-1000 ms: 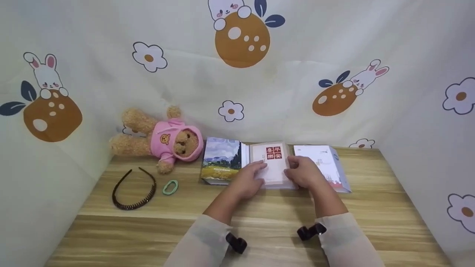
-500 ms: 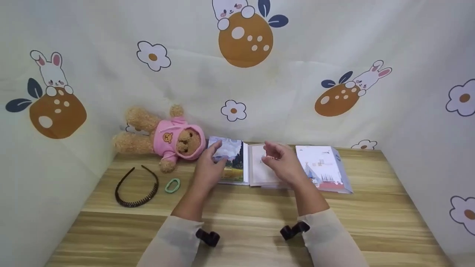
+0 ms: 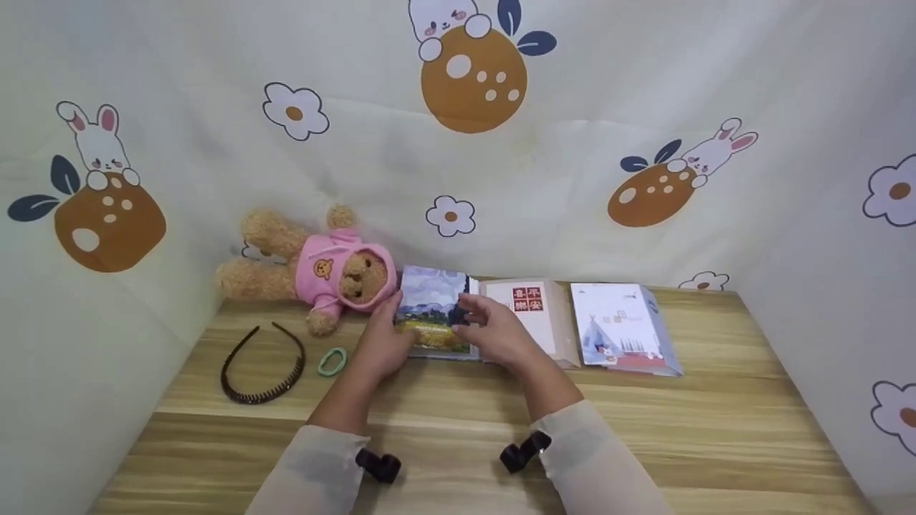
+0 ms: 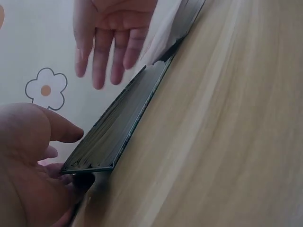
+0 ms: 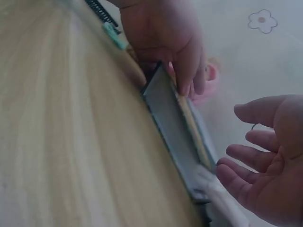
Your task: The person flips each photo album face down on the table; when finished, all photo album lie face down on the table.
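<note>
A photo album [image 3: 433,315] with a landscape painting on its cover lies at the back of the table. My left hand [image 3: 384,342] grips its left edge, thumb over the cover and fingers at the spine; in the left wrist view that end of the album [image 4: 113,123] sits between thumb and fingers. My right hand [image 3: 499,330] hovers at the album's right side, fingers spread and loosely bent, as the right wrist view of this hand [image 5: 270,161] also shows. Beside it lies an album [image 3: 540,325] with red character squares, partly hidden by the right hand.
A third album [image 3: 615,325] with a tent picture lies at the right. A teddy bear [image 3: 322,268] in a pink hoodie lies at the left, against the first album. A dark toothed headband [image 3: 262,393] and a green hair tie [image 3: 332,362] rest in front of it.
Both hands have left the album with red squares and moved left to the painting-covered one. My left hand has taken hold of its left edge.
</note>
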`<state>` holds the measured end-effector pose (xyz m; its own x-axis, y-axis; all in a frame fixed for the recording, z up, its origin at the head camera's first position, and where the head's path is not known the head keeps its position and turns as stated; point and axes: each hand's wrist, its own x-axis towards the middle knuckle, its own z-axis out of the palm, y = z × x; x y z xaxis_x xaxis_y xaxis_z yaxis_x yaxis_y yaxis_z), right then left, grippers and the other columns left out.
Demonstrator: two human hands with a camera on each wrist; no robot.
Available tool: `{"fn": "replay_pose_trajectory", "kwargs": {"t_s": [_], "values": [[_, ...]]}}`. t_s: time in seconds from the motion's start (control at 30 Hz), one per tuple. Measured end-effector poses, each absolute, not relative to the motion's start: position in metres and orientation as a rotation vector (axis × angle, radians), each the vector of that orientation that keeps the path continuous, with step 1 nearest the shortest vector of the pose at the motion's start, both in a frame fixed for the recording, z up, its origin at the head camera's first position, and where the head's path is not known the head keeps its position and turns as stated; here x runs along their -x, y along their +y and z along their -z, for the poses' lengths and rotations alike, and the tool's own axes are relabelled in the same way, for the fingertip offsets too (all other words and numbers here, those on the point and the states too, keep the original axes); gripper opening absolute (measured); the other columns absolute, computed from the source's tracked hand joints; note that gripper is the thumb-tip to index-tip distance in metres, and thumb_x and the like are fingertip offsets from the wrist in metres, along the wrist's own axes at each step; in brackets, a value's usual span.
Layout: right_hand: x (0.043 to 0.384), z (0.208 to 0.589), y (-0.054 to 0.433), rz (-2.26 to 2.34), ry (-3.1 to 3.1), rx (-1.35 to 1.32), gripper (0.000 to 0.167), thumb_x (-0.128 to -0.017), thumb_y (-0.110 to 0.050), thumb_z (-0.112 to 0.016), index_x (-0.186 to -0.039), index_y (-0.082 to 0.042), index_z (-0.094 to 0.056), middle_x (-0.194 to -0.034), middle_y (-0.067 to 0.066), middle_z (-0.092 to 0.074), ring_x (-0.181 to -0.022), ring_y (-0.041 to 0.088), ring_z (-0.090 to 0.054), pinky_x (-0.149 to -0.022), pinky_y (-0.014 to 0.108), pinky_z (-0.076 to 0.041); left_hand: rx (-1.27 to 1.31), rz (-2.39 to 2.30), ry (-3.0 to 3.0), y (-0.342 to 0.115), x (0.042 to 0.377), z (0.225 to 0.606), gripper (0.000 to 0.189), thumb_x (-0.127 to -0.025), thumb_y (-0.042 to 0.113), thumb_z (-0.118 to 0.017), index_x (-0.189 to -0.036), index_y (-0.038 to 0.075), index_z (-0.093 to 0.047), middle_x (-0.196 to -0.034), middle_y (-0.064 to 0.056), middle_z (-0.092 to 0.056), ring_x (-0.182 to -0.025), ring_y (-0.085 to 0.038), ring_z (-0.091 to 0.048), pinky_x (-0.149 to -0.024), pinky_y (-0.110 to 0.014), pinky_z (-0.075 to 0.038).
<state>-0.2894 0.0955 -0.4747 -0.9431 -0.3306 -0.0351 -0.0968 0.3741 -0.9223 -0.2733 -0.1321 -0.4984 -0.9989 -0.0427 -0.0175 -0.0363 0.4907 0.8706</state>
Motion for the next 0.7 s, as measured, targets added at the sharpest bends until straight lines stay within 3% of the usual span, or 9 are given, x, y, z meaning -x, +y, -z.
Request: {"fn": "replay_pose_trajectory", "kwargs": {"t_s": [0.17,0.4,0.63,0.7], "values": [[0.288,0.482,0.092,1.569,2.409,0.398,0.072,-0.096,-0.017,-0.077,-0.16,-0.003,-0.047,-0.164,0.016,-0.052,-0.153,0.036,-0.05,-0.129,0.048,-0.039,-0.144,1.703,-2.667,-0.134,0.274,0.5,0.089,-0.09,0.01,-0.071,-0.168,0.001,-0.029,-0.173,-0.023,-0.034,-0.162,-0.041,-0.031,-0.135,-0.054,-0.024],[0.286,0.481,0.092,1.511,2.437,0.371,0.077,-0.094,-0.025,-0.078,-0.162,-0.009,-0.047,-0.165,0.012,-0.052,-0.156,0.034,-0.046,-0.13,0.049,-0.037,-0.141,1.764,-2.598,-0.132,0.272,0.497,0.087,-0.09,0.012,-0.074,-0.166,0.002,-0.034,-0.173,-0.019,-0.036,-0.164,-0.034,-0.029,-0.136,-0.049,-0.024],[0.282,0.469,0.089,1.555,2.413,0.362,0.074,-0.098,-0.042,-0.075,-0.162,-0.019,-0.048,-0.163,0.005,-0.056,-0.16,0.029,-0.04,-0.132,0.051,-0.033,-0.178,2.029,-2.394,-0.123,0.265,0.474,0.074,-0.094,0.02,-0.069,-0.163,0.031,-0.046,-0.176,0.0,-0.034,-0.165,-0.022,-0.025,-0.136,-0.05,-0.024],[0.28,0.464,0.088,1.607,2.359,0.359,0.073,-0.099,-0.046,-0.073,-0.163,-0.022,-0.047,-0.164,0.005,-0.055,-0.159,0.029,-0.042,-0.131,0.051,-0.036,-0.153,2.083,-2.33,-0.12,0.262,0.468,0.068,-0.096,0.021,-0.066,-0.161,0.034,-0.05,-0.176,0.002,-0.035,-0.165,-0.022,-0.025,-0.136,-0.052,-0.023]]}}
